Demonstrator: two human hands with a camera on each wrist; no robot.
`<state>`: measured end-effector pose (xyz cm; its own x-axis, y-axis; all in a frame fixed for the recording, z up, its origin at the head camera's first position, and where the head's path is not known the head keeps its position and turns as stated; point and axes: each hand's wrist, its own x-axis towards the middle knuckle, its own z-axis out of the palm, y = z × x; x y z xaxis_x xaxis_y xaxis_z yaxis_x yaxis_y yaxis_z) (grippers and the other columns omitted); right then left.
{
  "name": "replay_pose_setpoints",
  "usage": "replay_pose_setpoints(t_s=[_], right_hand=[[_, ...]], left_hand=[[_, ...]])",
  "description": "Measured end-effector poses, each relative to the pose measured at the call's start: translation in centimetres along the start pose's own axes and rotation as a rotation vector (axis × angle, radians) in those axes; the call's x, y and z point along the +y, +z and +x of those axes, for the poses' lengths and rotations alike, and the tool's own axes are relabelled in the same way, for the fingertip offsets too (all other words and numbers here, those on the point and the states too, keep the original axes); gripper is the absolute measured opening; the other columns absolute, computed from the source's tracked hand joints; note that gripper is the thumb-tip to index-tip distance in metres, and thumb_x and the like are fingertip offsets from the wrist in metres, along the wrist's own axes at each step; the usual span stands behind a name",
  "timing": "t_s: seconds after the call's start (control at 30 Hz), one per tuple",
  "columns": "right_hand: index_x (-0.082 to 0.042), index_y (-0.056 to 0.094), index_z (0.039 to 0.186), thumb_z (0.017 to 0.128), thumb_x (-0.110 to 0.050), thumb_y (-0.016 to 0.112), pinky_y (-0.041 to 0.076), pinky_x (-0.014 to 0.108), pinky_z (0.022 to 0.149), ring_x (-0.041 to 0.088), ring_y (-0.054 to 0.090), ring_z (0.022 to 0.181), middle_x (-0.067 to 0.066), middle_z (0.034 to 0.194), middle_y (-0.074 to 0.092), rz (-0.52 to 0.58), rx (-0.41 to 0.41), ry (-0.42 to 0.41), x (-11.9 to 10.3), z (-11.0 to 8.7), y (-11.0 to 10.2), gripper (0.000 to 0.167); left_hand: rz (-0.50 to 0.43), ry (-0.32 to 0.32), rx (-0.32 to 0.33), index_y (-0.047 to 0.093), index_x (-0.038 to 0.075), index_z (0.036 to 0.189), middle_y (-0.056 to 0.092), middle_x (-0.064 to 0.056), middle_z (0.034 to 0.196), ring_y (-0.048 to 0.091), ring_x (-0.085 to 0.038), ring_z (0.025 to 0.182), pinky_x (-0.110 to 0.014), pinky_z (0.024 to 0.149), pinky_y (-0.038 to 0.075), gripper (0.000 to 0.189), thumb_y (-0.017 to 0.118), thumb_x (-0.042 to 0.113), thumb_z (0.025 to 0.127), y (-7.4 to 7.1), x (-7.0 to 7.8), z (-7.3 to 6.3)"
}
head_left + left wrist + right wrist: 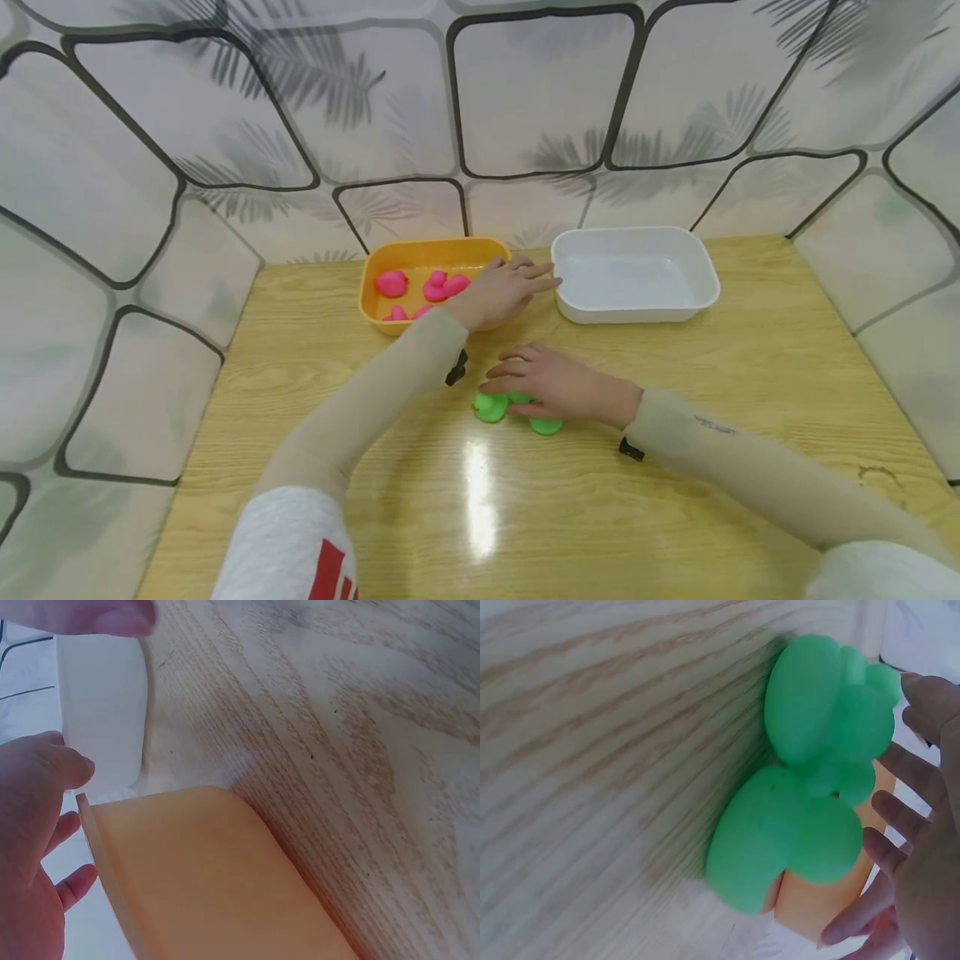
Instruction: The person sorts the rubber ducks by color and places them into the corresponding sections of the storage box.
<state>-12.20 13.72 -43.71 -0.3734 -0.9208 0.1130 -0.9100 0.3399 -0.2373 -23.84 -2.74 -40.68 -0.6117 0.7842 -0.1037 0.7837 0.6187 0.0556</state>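
Note:
My left hand [504,292] reaches over the right end of an orange container [435,247], fingers spread and pointing toward the white container. In the left wrist view its fingers [71,769] are near the orange rim and grip nothing. Pink rubber ducks [392,283] lie inside the orange container. Over several green rubber ducks [491,407] on the table, my right hand [562,385] hovers with loosely bent fingers. The right wrist view shows the ducks [754,840] bunched together beside the fingertips, with no finger curled round one. The hand partly covers them from above.
A white container [630,317] stands to the right of the orange one at the back of the wooden table [420,517]. Behind both and along the sides rise cloth-like walls [540,92] with a stone and leaf print.

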Motion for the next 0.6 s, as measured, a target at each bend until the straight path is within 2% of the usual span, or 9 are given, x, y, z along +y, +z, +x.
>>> replay_pose_setpoints(t_s=[0.23,0.37,0.6], right_hand=[[-0.017,0.067,0.137,0.101,-0.031,0.070,0.042,0.051,0.110,0.032,0.055,0.131,0.003,0.135,0.067,-0.018,0.007,-0.047,-0.6,0.4,0.3,0.039],[-0.017,0.067,0.133,0.100,-0.030,0.071,0.041,0.051,0.112,0.033,0.055,0.133,0.002,0.132,0.068,0.020,0.005,-0.033,-0.7,0.3,0.3,0.035],[-0.020,0.068,0.118,0.098,-0.026,0.075,0.041,0.051,0.112,0.030,0.056,0.132,-0.006,0.120,0.072,0.080,0.026,-0.024,-0.9,0.2,0.6,0.022]], left_hand=[[-0.038,-0.003,-0.005,0.040,0.028,0.162,0.031,0.003,0.170,0.032,-0.024,0.152,-0.058,0.121,0.027,0.052,0.051,0.023,0.111,-0.1,0.3,0.2],[-0.082,-0.027,0.026,0.047,0.023,0.158,0.038,0.000,0.167,0.034,-0.027,0.150,-0.058,0.122,0.025,0.051,0.056,0.031,0.109,0.0,0.5,0.5],[-0.155,-0.084,0.077,0.055,0.021,0.152,0.046,-0.001,0.162,0.038,-0.026,0.148,-0.056,0.122,0.025,0.046,0.055,0.037,0.109,0.3,0.7,1.3]])
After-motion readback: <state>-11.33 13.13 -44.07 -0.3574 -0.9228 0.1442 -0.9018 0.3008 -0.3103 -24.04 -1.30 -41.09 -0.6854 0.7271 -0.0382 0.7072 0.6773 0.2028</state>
